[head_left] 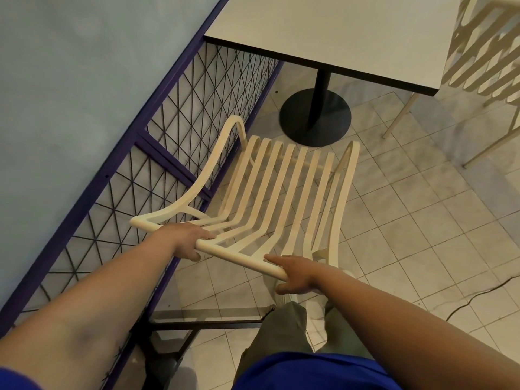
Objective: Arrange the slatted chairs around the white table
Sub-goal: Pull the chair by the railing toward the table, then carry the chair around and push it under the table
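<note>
Hands both grip the cream slatted wooden chair [278, 187] by its top rail: my left hand [188, 240] and right hand [292, 275] curl round it, facing the white square table [332, 35].

The chair [239, 258] is pale cream all over, its seat and back a run of parallel slats with the floor showing in stripes between them. The second chair [491, 38] has the same cream and the same slatted pattern. The table [337, 32] has a white top with a thin black edge; its base [315, 116] is matt black. The floor [422, 220] is a grid of off-white square tiles with darker grout, mottled grey in places. The fence [109, 171] has a deep purple frame filled with black wire in crossed diamond mesh. The surface [70, 80] beyond it is flat grey-blue. The trousers [275, 342] are olive green, the shirt [309, 372] bright blue.
</note>
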